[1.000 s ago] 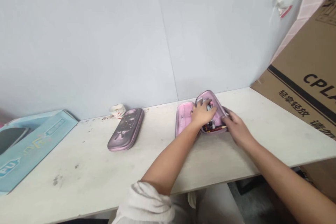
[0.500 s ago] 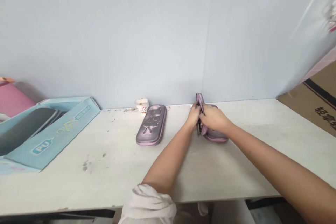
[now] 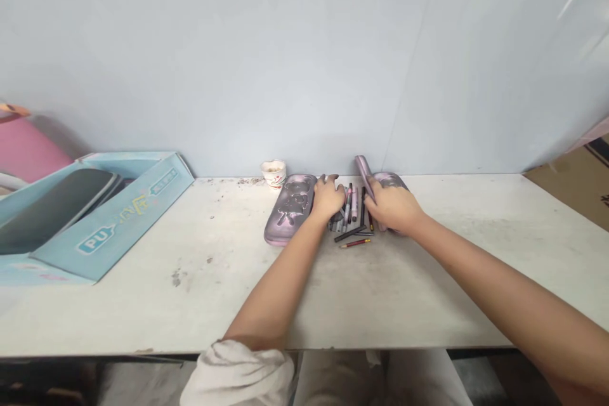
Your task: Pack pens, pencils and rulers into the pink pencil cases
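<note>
Here, pens [image 3: 354, 204] between the wide-fingered left hand [image 3: 328, 198] and the right hand [image 3: 394, 207], grip on the open case [image 3: 363, 169].

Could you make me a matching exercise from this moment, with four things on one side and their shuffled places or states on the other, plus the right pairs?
Column one
1. Paper cup
2. Red pencil
3. Right hand
4. Blue box

Column two
A. Gripping one half of an open pencil case
B. Has a dark, rounded thing inside it
C. Upright at the back of the table, near the wall
D. Lying on the near side of the loose pens

Right pairs: 1-C, 2-D, 3-A, 4-B.
</note>
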Demonstrator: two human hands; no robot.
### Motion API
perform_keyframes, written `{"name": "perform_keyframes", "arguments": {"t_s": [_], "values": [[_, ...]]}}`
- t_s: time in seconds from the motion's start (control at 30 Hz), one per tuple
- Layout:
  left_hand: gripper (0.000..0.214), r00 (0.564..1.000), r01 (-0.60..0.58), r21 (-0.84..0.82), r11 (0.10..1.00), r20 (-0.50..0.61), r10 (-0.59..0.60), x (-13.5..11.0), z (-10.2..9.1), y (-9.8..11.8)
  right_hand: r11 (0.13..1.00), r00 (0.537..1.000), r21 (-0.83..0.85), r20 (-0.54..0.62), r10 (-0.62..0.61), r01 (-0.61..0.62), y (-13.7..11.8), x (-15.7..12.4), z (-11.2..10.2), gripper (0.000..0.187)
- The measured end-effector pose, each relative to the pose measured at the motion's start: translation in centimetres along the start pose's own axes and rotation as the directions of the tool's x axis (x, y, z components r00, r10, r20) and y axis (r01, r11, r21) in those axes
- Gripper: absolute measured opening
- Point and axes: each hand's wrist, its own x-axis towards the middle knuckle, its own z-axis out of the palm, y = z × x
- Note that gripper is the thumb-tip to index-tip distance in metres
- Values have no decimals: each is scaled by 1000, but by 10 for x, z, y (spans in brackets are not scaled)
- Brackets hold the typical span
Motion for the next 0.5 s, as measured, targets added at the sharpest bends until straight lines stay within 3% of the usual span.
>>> {"name": "perform_keyframes", "arguments": {"t_s": [0.13, 0.27, 0.37, 0.5], "values": [[42, 979, -200, 348, 916, 33, 201, -19, 4, 5, 998, 997, 58, -67, 27, -23, 32, -7, 4, 55], [37, 969, -245, 451, 858, 116, 216, -22, 21, 18, 956, 963, 270, -205, 176, -118, 81, -16, -2, 51], [36, 976, -217, 326, 920, 104, 194, -16, 38, 31, 839, 866, 539, -377, 328, -83, 123, -25, -17, 47], [27, 988, -74, -45, 996, 129, 79, -6, 71, 52, 660, 723, 750, -481, 497, 45, 168, -39, -29, 44]]}}
